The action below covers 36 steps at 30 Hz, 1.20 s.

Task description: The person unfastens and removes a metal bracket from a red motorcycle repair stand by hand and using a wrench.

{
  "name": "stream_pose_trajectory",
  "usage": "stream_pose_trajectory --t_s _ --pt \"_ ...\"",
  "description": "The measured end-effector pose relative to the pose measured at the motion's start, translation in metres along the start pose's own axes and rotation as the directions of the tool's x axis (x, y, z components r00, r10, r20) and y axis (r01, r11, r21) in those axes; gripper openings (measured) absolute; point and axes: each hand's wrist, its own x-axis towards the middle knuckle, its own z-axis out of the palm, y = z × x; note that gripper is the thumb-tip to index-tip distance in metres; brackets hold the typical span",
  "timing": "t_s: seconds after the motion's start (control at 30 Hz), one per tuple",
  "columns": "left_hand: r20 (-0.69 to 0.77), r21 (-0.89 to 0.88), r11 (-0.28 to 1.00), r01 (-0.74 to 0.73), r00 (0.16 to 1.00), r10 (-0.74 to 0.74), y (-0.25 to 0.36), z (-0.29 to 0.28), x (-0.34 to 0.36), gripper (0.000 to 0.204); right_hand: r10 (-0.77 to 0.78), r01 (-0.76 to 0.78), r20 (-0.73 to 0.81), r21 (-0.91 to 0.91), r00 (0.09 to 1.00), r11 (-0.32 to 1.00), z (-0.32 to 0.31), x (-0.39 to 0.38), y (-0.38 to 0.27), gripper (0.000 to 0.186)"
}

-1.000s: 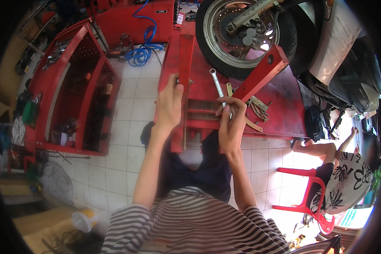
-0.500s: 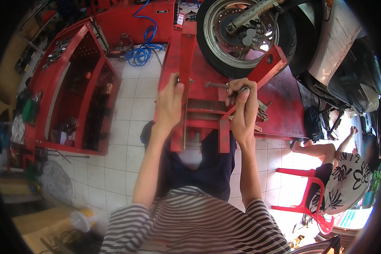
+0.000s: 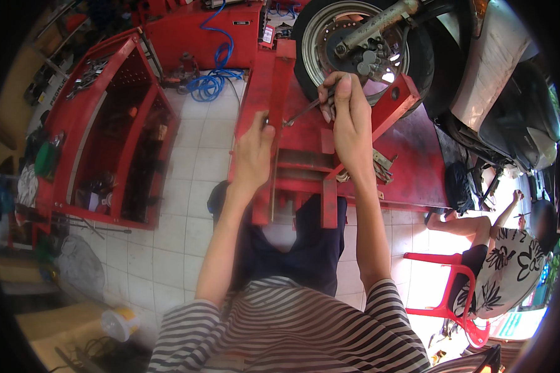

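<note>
A red metal frame (image 3: 283,78) stands in front of me, with a slanted arm (image 3: 395,102) on its right. My left hand (image 3: 253,152) is closed at the left face of the frame's upright bar. A small dark piece shows at its fingertips, too little to name. My right hand (image 3: 350,124) is wrapped round a slim metal wrench (image 3: 306,112), held aslant. The wrench's far end meets a bolt (image 3: 289,123) that sticks out of the upright's right face; whether it is seated on the bolt is too small to tell.
Behind the frame, a motorcycle's front wheel (image 3: 305,59) rests on a red platform (image 3: 417,158). Metal brackets (image 3: 382,168) lie right of the frame. A red tool cabinet (image 3: 106,124) and a coiled blue hose (image 3: 208,87) are at left. A person (image 3: 501,267) sits on a red chair (image 3: 451,292) at right.
My right hand has moved up and slightly left, tilting the wrench so its end reaches the bolt. My left hand stays at the upright.
</note>
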Motion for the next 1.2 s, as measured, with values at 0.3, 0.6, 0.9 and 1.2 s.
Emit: stream_pose_trajectory --t_s 0.3,0.6,0.9,1.2 --pt "-0.013 -0.013 1.0 -0.013 1.0 0.013 -0.001 0.003 0.0 0.047 0.089 -0.092 0.025 0.172 0.996 0.981 -0.015 0.011 0.009 0.04" --pt "-0.003 -0.029 1.0 -0.01 1.0 0.009 -0.004 0.002 -0.002 0.047 0.12 -0.134 0.111 0.126 0.986 0.983 0.002 0.032 0.009 0.043" --pt "0.016 -0.083 0.997 0.001 1.0 0.0 0.0 0.007 0.003 0.058 0.284 -0.303 0.341 0.002 0.896 0.953 0.003 0.086 0.027 0.054" --pt "0.009 -0.049 0.998 0.035 0.999 -0.034 -0.002 0.015 0.001 0.065 0.333 -0.382 0.389 0.053 0.859 0.923 -0.003 0.102 0.046 0.052"
